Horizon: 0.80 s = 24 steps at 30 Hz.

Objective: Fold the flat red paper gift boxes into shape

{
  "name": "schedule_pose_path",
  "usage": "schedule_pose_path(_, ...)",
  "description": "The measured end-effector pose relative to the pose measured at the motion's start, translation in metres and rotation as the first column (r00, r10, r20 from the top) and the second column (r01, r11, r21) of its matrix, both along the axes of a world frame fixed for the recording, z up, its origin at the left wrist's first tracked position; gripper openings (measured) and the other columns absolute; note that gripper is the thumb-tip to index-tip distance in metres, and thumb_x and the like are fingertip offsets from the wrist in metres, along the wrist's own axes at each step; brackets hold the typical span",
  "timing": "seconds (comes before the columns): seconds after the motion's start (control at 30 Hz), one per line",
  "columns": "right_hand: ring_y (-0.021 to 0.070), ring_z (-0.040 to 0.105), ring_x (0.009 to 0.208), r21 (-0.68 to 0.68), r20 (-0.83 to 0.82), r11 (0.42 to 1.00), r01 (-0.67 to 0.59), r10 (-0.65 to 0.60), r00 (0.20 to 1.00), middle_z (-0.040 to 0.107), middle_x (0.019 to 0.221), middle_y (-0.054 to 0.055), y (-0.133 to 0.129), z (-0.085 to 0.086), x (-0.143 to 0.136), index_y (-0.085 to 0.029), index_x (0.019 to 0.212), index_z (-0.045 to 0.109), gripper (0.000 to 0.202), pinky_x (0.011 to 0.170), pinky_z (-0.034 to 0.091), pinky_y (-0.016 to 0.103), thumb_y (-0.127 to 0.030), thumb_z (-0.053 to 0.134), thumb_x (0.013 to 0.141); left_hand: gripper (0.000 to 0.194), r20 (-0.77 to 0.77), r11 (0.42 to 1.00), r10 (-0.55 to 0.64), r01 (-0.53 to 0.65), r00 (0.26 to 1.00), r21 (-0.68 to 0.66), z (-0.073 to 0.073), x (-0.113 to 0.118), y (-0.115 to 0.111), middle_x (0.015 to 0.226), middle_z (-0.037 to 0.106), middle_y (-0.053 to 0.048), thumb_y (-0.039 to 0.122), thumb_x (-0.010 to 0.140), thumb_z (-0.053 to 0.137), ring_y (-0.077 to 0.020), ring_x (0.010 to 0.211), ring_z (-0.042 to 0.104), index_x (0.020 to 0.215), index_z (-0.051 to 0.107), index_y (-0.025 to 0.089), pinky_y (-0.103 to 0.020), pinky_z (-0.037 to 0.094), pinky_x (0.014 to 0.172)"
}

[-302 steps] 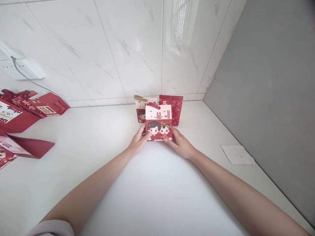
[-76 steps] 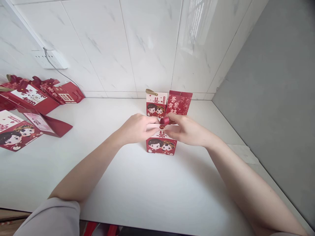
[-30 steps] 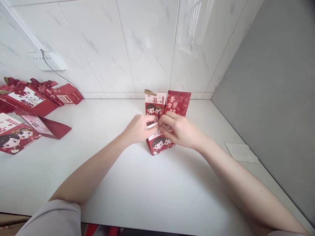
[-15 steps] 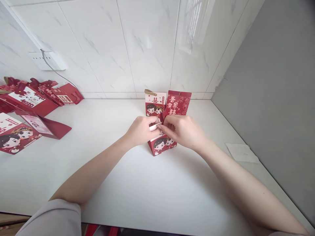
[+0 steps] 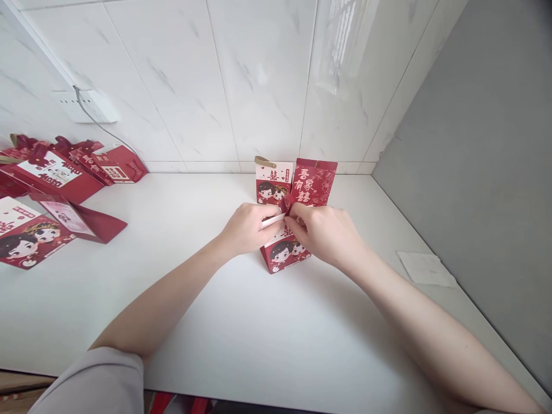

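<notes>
A red and white gift box (image 5: 282,257) with two cartoon faces stands upright on the white table, its top edge between my hands. My left hand (image 5: 246,230) is closed on the white top flap of this box from the left. From the right, my right hand (image 5: 325,230) pinches at a dark red ribbon (image 5: 286,202) by the same top edge; its fingertips partly hide the ribbon. Right behind stand a white and red box (image 5: 273,181) with a tan strap and a red box (image 5: 316,179) with white characters.
On the left lie several red gift boxes (image 5: 64,178) with ribbons, and a box with cartoon faces (image 5: 32,238). A folded white tissue (image 5: 426,268) rests by the grey panel (image 5: 483,172). Behind the table, a cable runs from a wall socket (image 5: 88,106).
The fingers of my right hand have shifted slightly at the ribbon, and the white top edge shows a little more. The view has moved very slightly; the boxes stay in place.
</notes>
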State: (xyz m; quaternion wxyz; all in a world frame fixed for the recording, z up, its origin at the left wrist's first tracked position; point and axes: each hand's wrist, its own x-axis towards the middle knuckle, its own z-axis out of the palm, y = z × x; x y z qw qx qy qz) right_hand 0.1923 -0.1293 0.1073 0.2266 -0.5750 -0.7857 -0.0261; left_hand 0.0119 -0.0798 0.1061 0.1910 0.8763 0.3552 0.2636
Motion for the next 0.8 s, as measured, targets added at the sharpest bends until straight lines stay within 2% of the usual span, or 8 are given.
schedule_pose_path(0.23,0.0146,0.051,0.049,0.007,0.008,0.997,0.081,-0.081,0.997,0.067,0.068,0.0,-0.003,0.0,-0.005,-0.022,0.079,0.053,0.014,0.047,0.022,0.026,-0.027,0.048,0.091,0.03,0.024,1.0,0.005,-0.005,1.0,0.018,-0.002,0.0,0.001,0.057,0.033,0.005,0.021,0.081,0.055,-0.0088,0.057,0.028,0.06,0.034,0.017,-0.025,0.023,0.053)
schedule_pose_path(0.43,0.0156,0.048,0.047,0.015,0.131,0.999,0.042,-0.043,0.99,0.062,0.062,0.003,0.0,-0.004,-0.006,-0.019,0.084,0.055,0.02,0.046,0.02,0.028,-0.023,0.038,0.094,0.028,0.034,1.0,-0.025,0.026,0.999,-0.018,-0.004,-0.001,0.003,0.059,0.04,0.004,0.023,0.084,0.055,-0.0088,0.058,0.036,0.061,0.04,0.016,-0.025,0.026,0.055)
schedule_pose_path(0.5,0.0155,0.047,0.047,0.007,0.125,1.0,0.001,-0.002,0.992,0.061,0.061,0.002,0.0,-0.002,-0.002,-0.019,0.083,0.056,0.02,0.047,0.02,0.028,-0.023,0.039,0.094,0.027,0.03,0.999,-0.028,0.028,0.999,-0.026,-0.004,-0.002,0.005,0.06,0.044,0.003,0.025,0.085,0.054,-0.0093,0.059,0.039,0.062,0.044,0.016,-0.024,0.027,0.055)
schedule_pose_path(0.57,0.0144,0.047,0.049,-0.025,0.039,0.998,-0.059,0.06,0.997,0.062,0.062,0.001,0.001,0.005,0.005,-0.02,0.082,0.057,0.018,0.048,0.023,0.027,-0.026,0.045,0.093,0.026,0.01,0.999,-0.029,0.029,1.0,-0.022,-0.003,-0.004,0.005,0.061,0.045,0.003,0.027,0.087,0.055,-0.0095,0.059,0.04,0.064,0.047,0.016,-0.025,0.028,0.055)
schedule_pose_path(0.67,0.0121,0.049,0.052,-0.067,-0.185,0.982,-0.174,0.159,0.97,0.063,0.065,0.0,0.001,0.018,0.022,-0.02,0.079,0.058,0.018,0.051,0.03,0.025,-0.03,0.051,0.092,0.028,-0.04,0.999,-0.049,0.05,0.998,0.008,0.0,-0.005,0.005,0.058,0.043,0.003,0.03,0.088,0.056,-0.0098,0.056,0.038,0.064,0.047,0.017,-0.025,0.028,0.053)
schedule_pose_path(0.73,0.0127,0.054,0.06,-0.042,-0.3,0.973,-0.228,0.205,0.932,0.066,0.075,0.001,0.002,0.024,0.034,-0.02,0.085,0.06,0.015,0.056,0.036,0.025,-0.031,0.053,0.092,0.029,-0.072,0.996,-0.08,0.081,0.994,0.019,0.003,-0.005,0.003,0.057,0.041,0.004,0.031,0.088,0.056,-0.0102,0.054,0.038,0.063,0.047,0.018,-0.025,0.028,0.052)
schedule_pose_path(0.8,0.0155,0.059,0.072,-0.04,-0.327,0.959,-0.28,0.252,0.911,0.068,0.087,0.004,0.003,0.028,0.043,-0.02,0.094,0.063,0.014,0.062,0.041,0.026,-0.032,0.057,0.09,0.024,-0.092,0.994,-0.105,0.107,0.99,0.011,0.006,-0.005,0.0,0.058,0.046,0.003,0.03,0.088,0.056,-0.0107,0.054,0.042,0.067,0.052,0.019,-0.024,0.03,0.052)
